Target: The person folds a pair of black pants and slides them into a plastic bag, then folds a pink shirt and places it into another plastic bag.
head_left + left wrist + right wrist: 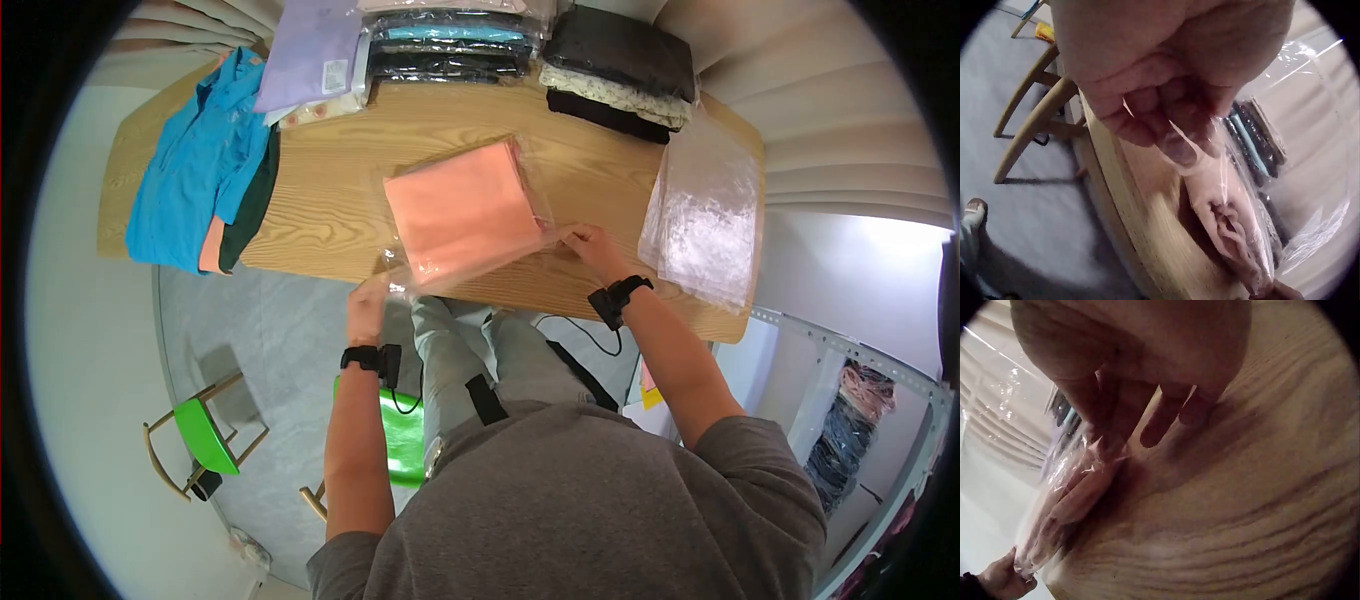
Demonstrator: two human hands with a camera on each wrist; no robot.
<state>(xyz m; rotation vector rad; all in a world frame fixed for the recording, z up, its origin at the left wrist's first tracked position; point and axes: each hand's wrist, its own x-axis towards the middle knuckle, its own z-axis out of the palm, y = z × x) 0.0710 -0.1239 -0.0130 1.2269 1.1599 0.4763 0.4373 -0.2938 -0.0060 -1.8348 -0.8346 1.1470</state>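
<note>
Pinched the near corner of a clear plastic bag with the left hand just off the front edge of the desk, fingers curled on the film. Gripped the bag's right-hand edge with the right hand, thumb and fingers closed on it. Held a folded salmon-pink garment inside the bag, flat on the desk about midway across. Risked, on this evidence, a slip or tear of the thin, slick film under a two-sided pull, and a slide of the garment over the near edge. Shared the desk, farther back, with a pile of empty bags, blue clothes and packed stacks.
</note>
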